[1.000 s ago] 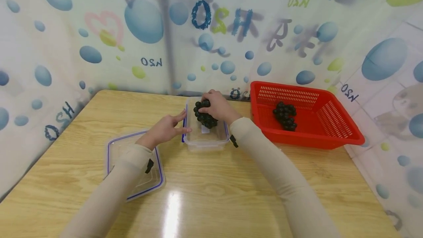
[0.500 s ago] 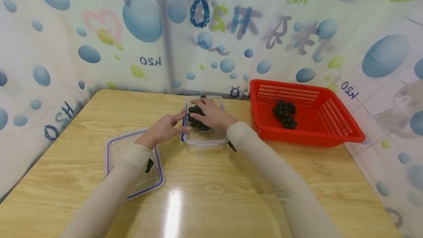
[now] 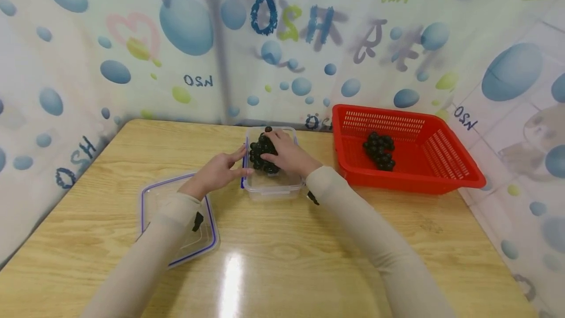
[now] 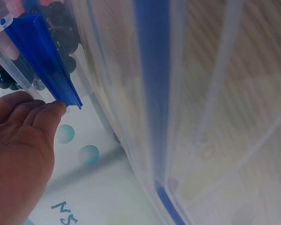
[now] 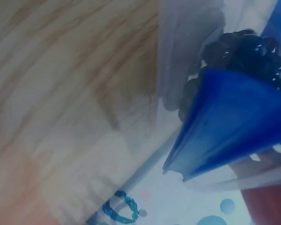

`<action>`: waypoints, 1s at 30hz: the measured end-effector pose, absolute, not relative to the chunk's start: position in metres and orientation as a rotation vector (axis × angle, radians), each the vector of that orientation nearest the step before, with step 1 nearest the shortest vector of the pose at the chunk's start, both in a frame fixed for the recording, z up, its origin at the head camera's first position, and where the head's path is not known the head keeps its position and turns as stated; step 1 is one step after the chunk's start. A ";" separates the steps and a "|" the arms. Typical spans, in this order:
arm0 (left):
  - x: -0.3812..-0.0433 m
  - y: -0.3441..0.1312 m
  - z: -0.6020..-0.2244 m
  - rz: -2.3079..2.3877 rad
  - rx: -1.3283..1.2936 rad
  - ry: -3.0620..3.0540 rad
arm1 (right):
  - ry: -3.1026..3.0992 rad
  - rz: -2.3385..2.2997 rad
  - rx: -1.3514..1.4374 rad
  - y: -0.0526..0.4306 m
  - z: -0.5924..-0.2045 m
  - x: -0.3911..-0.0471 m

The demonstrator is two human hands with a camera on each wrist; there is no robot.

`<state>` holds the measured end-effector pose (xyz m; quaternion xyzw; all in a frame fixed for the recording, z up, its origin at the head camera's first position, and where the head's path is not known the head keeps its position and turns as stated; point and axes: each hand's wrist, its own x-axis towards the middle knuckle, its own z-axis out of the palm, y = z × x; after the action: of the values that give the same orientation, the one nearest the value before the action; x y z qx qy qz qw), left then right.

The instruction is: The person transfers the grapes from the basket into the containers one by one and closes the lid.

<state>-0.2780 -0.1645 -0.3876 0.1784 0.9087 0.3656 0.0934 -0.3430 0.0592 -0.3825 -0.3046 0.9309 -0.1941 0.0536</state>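
A bunch of dark grapes is inside a clear plastic food container, toward its left side. My right hand reaches in from the right and grips the bunch, fingers over its top and thumb nearer me. At the container's left wall, my left hand holds the edge with thumb and fingers spread apart. The left wrist view shows its fingertips at the end of a blue latch flap. Another blue flap hangs unfastened in the right wrist view, with grapes behind the clear wall.
A clear lid with a blue seal lies on the wooden table, partly under the left forearm. To the right stands a red slotted basket with another bunch of dark grapes. A patterned curtain backs the table.
My right hand has shifted the grapes leftward within the container, and the bunch has turned. My left hand has stayed at the left wall. The view has drifted slightly.
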 end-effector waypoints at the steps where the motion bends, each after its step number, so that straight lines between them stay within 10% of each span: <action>1: -0.278 -0.164 -0.388 1.083 0.529 2.695 | 2.836 -0.539 -0.927 0.060 -0.382 -0.343; 18: -0.286 -0.154 -0.393 1.084 0.602 2.686 | 2.778 -0.554 -0.811 0.082 -0.378 -0.343; 30: -0.277 -0.175 -0.390 1.064 0.557 2.745 | 2.879 -0.624 -0.535 0.180 -0.260 -0.339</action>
<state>-0.2770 -0.1755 -0.3902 0.1854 0.9137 0.3543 0.0725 -0.3391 0.1802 -0.2597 -0.1781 0.9590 -0.2077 0.0736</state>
